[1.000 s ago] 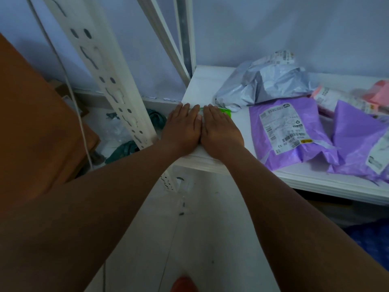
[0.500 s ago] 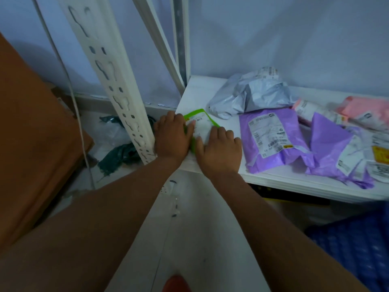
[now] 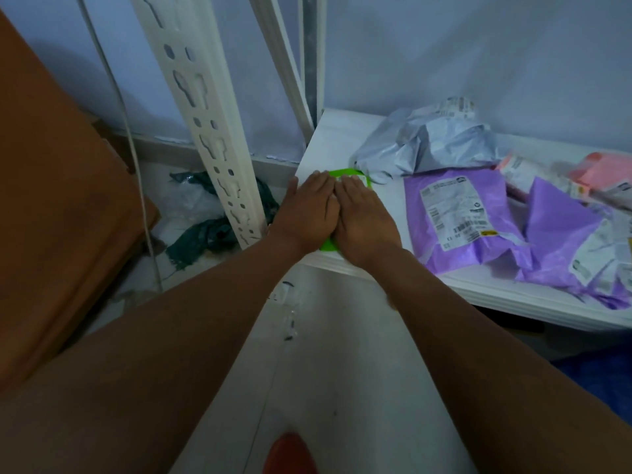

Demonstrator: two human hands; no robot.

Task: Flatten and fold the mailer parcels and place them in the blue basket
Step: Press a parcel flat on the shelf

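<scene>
Both left hand [image 3: 304, 208] and right hand [image 3: 366, 224], fingers [image 3: 319, 182] straight, press green mailer [image 3: 347, 172], seemingly flat, at shelf edge [image 3: 478, 295].

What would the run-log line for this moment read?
phase: flattening | left hand: flat on small green-edged plastic mailer | right hand: flat on it | place: white shelf corner

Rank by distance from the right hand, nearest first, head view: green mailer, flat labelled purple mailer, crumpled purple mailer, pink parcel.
1. green mailer: under the right hand, at the left end of the shelf.
2. flat purple mailer: just to the hand's right.
3. crumpled purple mailer: farther right, near the front edge.
4. pink parcel: far right, toward the back.
</scene>
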